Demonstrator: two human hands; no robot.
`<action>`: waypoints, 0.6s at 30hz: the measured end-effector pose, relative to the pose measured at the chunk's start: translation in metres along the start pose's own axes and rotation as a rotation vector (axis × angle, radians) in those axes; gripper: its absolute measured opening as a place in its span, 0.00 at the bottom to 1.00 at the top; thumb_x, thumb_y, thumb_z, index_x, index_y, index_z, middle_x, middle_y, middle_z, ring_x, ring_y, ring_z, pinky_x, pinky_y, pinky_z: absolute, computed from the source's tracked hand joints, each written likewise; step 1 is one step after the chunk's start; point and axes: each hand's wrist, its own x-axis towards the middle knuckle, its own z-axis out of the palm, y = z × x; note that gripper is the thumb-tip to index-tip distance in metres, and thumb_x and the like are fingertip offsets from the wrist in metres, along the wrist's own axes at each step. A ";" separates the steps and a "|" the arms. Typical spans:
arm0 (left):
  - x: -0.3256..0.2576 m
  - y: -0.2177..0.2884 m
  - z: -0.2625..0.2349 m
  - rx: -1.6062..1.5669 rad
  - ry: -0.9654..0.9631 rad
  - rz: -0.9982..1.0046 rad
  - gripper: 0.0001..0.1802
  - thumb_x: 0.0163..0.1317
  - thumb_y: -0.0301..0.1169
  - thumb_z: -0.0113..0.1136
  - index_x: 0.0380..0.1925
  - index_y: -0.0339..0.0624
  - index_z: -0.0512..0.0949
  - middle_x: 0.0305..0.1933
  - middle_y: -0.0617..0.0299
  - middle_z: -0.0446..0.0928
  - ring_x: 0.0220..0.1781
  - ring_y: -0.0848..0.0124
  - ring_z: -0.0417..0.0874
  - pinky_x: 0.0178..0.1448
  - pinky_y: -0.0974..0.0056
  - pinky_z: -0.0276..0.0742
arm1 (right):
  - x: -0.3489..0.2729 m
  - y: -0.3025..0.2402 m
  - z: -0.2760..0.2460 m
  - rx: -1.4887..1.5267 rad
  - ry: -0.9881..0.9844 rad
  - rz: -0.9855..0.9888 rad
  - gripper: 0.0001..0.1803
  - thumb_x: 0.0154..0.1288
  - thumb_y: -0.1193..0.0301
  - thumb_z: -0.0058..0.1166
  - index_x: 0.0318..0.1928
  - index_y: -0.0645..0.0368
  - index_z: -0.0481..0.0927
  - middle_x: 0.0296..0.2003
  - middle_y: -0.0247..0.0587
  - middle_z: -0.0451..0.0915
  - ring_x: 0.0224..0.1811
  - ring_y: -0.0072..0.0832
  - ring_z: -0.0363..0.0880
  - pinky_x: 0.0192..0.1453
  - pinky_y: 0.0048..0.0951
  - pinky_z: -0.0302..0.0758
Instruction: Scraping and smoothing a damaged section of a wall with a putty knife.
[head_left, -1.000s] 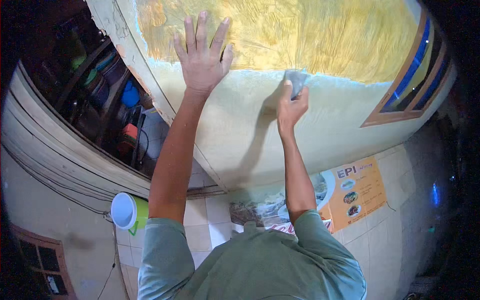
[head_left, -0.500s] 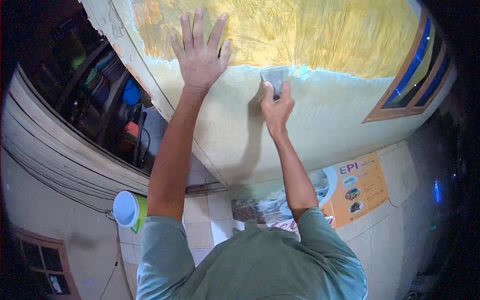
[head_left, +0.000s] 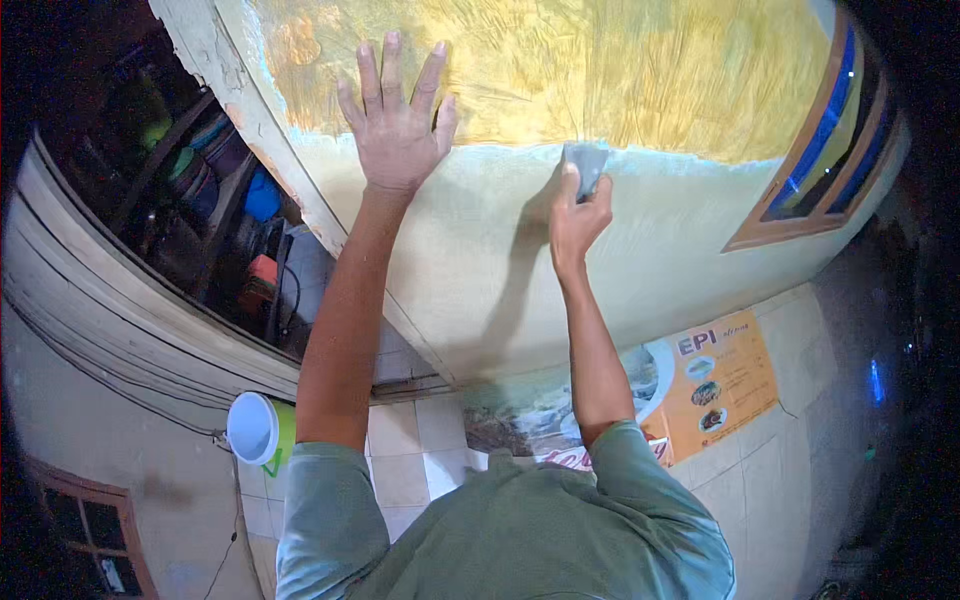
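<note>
My left hand (head_left: 398, 135) is spread flat against the wall, its fingers on the yellow wrinkled covering (head_left: 520, 75) and its palm near that covering's lower edge. In my right hand (head_left: 580, 220) is a grey scraper (head_left: 586, 165), gripped with the blade upward. The blade meets the wall at the ragged, bluish-white border between the yellow covering and the pale wall (head_left: 450, 250) below. A shadow of my right arm falls on the pale wall.
To the left, a peeling door frame (head_left: 245, 120) borders a doorway with dark shelves. A green and white bucket (head_left: 255, 428) stands at lower left. A wood-framed window (head_left: 825, 140) is at right. An orange printed banner (head_left: 715, 380) lies on the floor.
My right hand has moved the scraper to the right along the border. My left hand stays spread on the wall, slightly lower in the picture.
</note>
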 end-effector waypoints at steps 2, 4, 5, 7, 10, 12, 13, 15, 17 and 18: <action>-0.001 0.002 0.002 0.000 -0.005 -0.002 0.37 0.65 0.51 0.61 0.77 0.76 0.66 0.84 0.55 0.56 0.85 0.48 0.53 0.79 0.32 0.49 | -0.014 0.003 0.009 0.038 -0.025 -0.144 0.16 0.71 0.63 0.61 0.40 0.66 0.77 0.30 0.59 0.84 0.29 0.48 0.83 0.37 0.49 0.76; 0.002 -0.001 0.005 -0.010 0.008 0.001 0.37 0.65 0.51 0.61 0.77 0.76 0.66 0.84 0.55 0.56 0.85 0.48 0.53 0.80 0.32 0.47 | -0.018 0.000 0.007 -0.090 -0.218 -0.009 0.16 0.71 0.64 0.61 0.40 0.67 0.77 0.30 0.59 0.84 0.29 0.48 0.82 0.37 0.48 0.76; 0.000 0.000 0.002 -0.010 -0.004 -0.001 0.38 0.65 0.51 0.62 0.77 0.77 0.66 0.85 0.55 0.55 0.85 0.48 0.53 0.80 0.33 0.47 | -0.016 0.002 0.005 -0.092 -0.220 -0.008 0.16 0.71 0.64 0.61 0.40 0.67 0.77 0.30 0.59 0.84 0.29 0.48 0.82 0.37 0.48 0.76; -0.002 0.001 0.000 -0.002 -0.021 -0.002 0.38 0.65 0.51 0.62 0.77 0.77 0.66 0.85 0.55 0.55 0.85 0.48 0.53 0.80 0.33 0.47 | -0.002 0.005 0.002 0.082 -0.006 -0.131 0.16 0.71 0.64 0.61 0.37 0.67 0.75 0.28 0.58 0.83 0.26 0.47 0.80 0.35 0.47 0.76; 0.004 -0.001 0.000 0.007 -0.019 0.001 0.38 0.65 0.50 0.62 0.77 0.76 0.66 0.85 0.56 0.55 0.85 0.48 0.53 0.81 0.33 0.47 | 0.006 -0.005 -0.005 -0.058 0.018 -0.014 0.16 0.71 0.64 0.61 0.38 0.67 0.76 0.26 0.59 0.81 0.25 0.47 0.78 0.34 0.46 0.75; 0.008 -0.002 -0.001 0.006 -0.008 0.003 0.38 0.65 0.50 0.63 0.76 0.76 0.66 0.85 0.56 0.55 0.85 0.48 0.53 0.81 0.33 0.47 | -0.003 -0.002 0.008 -0.007 -0.008 -0.092 0.16 0.71 0.63 0.62 0.39 0.67 0.76 0.26 0.58 0.80 0.25 0.46 0.76 0.35 0.45 0.75; 0.010 -0.004 0.001 -0.006 0.005 0.006 0.38 0.64 0.50 0.63 0.76 0.76 0.67 0.84 0.56 0.56 0.85 0.48 0.53 0.81 0.33 0.47 | -0.006 0.000 0.011 0.043 -0.033 -0.171 0.17 0.71 0.63 0.62 0.40 0.67 0.77 0.26 0.57 0.80 0.25 0.46 0.75 0.35 0.44 0.75; 0.007 -0.002 0.002 -0.001 0.009 0.001 0.38 0.64 0.50 0.63 0.76 0.76 0.67 0.84 0.56 0.57 0.85 0.48 0.53 0.81 0.33 0.46 | 0.001 0.006 -0.001 0.019 -0.069 -0.151 0.17 0.71 0.63 0.62 0.40 0.67 0.77 0.27 0.57 0.81 0.25 0.45 0.77 0.36 0.43 0.76; 0.002 0.000 0.000 0.013 -0.002 -0.003 0.38 0.64 0.50 0.63 0.76 0.76 0.67 0.84 0.56 0.57 0.85 0.49 0.53 0.81 0.34 0.47 | 0.009 -0.013 -0.015 -0.069 -0.092 0.031 0.17 0.71 0.63 0.62 0.44 0.68 0.77 0.31 0.58 0.85 0.31 0.47 0.85 0.39 0.43 0.78; -0.001 0.001 -0.001 0.028 -0.011 -0.006 0.38 0.64 0.50 0.63 0.76 0.76 0.67 0.84 0.56 0.57 0.85 0.49 0.54 0.81 0.34 0.47 | 0.006 -0.012 -0.016 -0.069 -0.094 0.032 0.17 0.71 0.63 0.62 0.44 0.68 0.77 0.31 0.58 0.85 0.31 0.47 0.85 0.39 0.43 0.78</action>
